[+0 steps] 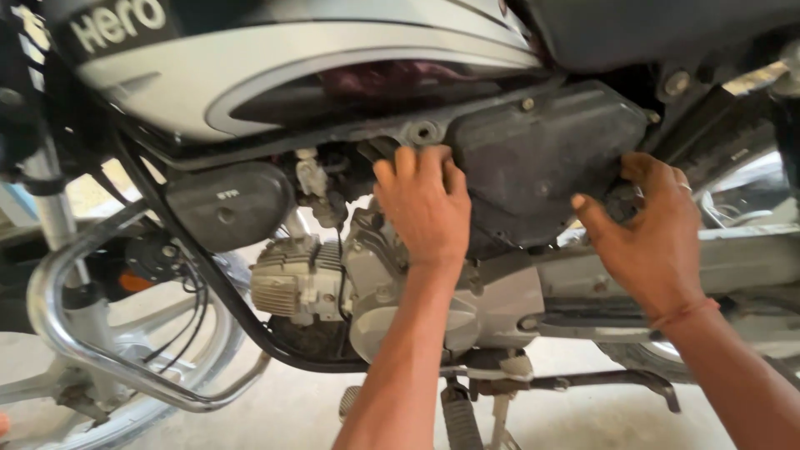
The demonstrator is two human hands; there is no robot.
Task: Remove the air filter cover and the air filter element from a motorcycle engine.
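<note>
Hands: I keep my left hand (425,204) and right hand (654,237), fingers spread, flat on the black side cover (542,158), pressing both edges evenly.

A single label appears, white block lettering on a black band (117,25) at the eleven o'clock corner of the view, lying across the upper left of the silver and black fuel tank (275,67); no packages, signs or screens are visible.
</note>
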